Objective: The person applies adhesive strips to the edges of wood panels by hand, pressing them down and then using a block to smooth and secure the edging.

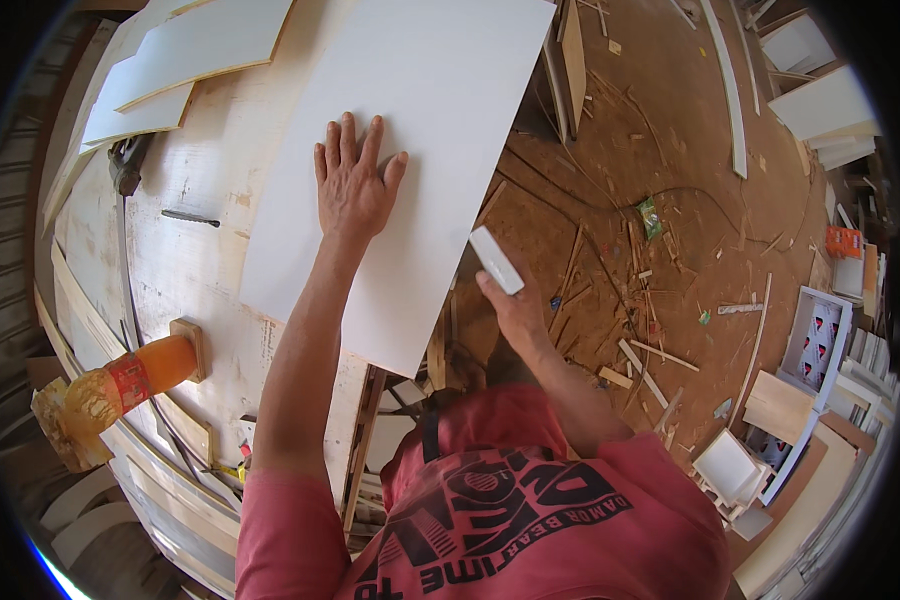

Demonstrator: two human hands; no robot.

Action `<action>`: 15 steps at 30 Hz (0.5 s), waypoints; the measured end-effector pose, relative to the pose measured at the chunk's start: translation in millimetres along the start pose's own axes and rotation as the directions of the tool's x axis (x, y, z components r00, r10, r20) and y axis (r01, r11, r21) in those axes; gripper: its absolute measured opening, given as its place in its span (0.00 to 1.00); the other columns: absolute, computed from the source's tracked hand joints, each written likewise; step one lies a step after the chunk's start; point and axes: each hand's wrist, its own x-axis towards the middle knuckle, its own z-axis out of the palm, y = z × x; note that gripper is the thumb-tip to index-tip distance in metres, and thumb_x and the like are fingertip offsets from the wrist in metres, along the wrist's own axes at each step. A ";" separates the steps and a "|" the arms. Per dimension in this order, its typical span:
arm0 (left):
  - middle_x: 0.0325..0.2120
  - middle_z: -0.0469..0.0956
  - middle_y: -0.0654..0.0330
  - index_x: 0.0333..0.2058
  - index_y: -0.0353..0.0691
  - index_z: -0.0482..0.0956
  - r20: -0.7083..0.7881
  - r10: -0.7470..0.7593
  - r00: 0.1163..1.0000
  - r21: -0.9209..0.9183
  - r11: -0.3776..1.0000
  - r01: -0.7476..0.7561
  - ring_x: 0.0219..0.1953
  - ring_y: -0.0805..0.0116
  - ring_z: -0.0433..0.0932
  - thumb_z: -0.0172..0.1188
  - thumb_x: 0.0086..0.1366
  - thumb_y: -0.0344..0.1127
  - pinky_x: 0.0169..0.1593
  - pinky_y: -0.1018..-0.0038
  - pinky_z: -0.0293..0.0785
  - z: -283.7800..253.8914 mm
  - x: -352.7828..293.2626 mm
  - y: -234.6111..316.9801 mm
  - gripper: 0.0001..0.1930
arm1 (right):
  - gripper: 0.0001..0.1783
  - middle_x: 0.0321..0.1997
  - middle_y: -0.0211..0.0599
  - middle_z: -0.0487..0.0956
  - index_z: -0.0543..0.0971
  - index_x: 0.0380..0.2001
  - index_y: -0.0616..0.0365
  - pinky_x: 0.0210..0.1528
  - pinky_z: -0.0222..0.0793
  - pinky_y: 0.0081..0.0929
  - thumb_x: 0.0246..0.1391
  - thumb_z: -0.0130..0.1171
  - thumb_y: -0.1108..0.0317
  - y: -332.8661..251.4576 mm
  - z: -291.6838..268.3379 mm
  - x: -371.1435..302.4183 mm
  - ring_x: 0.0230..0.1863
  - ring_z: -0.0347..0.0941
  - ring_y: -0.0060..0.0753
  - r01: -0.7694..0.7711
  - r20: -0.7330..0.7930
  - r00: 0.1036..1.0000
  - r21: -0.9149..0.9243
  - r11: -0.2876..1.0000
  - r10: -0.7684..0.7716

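My left hand point(355, 190) lies flat with fingers spread on a large white board point(420, 120), which rests on a worktable point(210, 270). Beyond the board's right edge, my right hand point(520, 310) grips a small white rectangular block point(496, 260). The block is close beside that edge; I cannot tell whether it touches. My thumb shows on the block's near end, while the other fingers are hidden beneath or behind it.
An orange plastic bottle point(130, 385) with crusted yellowish stuff leans at the table's left. White panels point(210, 45) lie at the far left, near a dark tool point(128, 165) with a cable. Wood scraps point(645, 375) litter the brown floor. Drawer-like box point(805, 345) stands right.
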 end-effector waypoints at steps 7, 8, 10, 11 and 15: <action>0.65 0.53 0.53 0.64 0.55 0.58 -0.057 -0.019 0.998 -0.011 1.000 0.018 0.68 0.55 0.47 0.37 0.67 0.60 0.69 0.57 0.41 7.1 -0.5 -5.1 0.30 | 0.24 0.56 0.42 0.72 0.72 0.54 0.57 0.60 0.60 0.30 0.53 0.58 0.78 23.2 24.5 -132.1 0.59 0.66 0.40 0.324 0.597 0.777 -0.113 0.939 -0.197; 0.65 0.53 0.53 0.64 0.54 0.58 -0.053 -0.018 0.998 -0.022 1.000 0.017 0.68 0.55 0.47 0.37 0.67 0.60 0.69 0.58 0.41 7.9 -0.3 -4.8 0.30 | 0.23 0.56 0.41 0.72 0.72 0.54 0.57 0.60 0.60 0.30 0.53 0.59 0.76 32.0 26.6 -144.9 0.59 0.66 0.37 0.300 0.611 0.772 -0.112 0.947 -0.172; 0.65 0.53 0.53 0.63 0.54 0.59 -0.082 -0.014 0.997 -0.023 1.000 0.012 0.68 0.54 0.47 0.37 0.67 0.59 0.69 0.57 0.42 8.7 4.7 -9.8 0.30 | 0.24 0.56 0.39 0.72 0.71 0.55 0.57 0.59 0.61 0.28 0.54 0.59 0.74 31.2 26.6 -148.8 0.58 0.67 0.33 0.132 0.489 0.871 -0.137 0.982 -0.049; 0.65 0.54 0.52 0.63 0.54 0.59 -0.103 -0.010 0.995 -0.015 1.000 0.009 0.68 0.54 0.48 0.37 0.67 0.59 0.69 0.56 0.42 10.4 4.6 -15.1 0.30 | 0.24 0.56 0.38 0.73 0.71 0.55 0.57 0.58 0.62 0.27 0.54 0.59 0.73 12.3 23.4 -137.3 0.57 0.68 0.31 -0.028 0.337 0.939 -0.139 0.990 0.074; 0.64 0.55 0.52 0.62 0.53 0.61 -0.142 0.020 0.990 -0.040 0.999 -0.026 0.67 0.52 0.50 0.38 0.67 0.59 0.68 0.55 0.45 14.2 -0.3 -12.7 0.29 | 0.26 0.53 0.39 0.75 0.69 0.57 0.64 0.56 0.63 0.24 0.56 0.58 0.65 9.9 0.6 -61.8 0.54 0.69 0.28 -0.135 -0.024 0.991 -0.058 0.989 0.133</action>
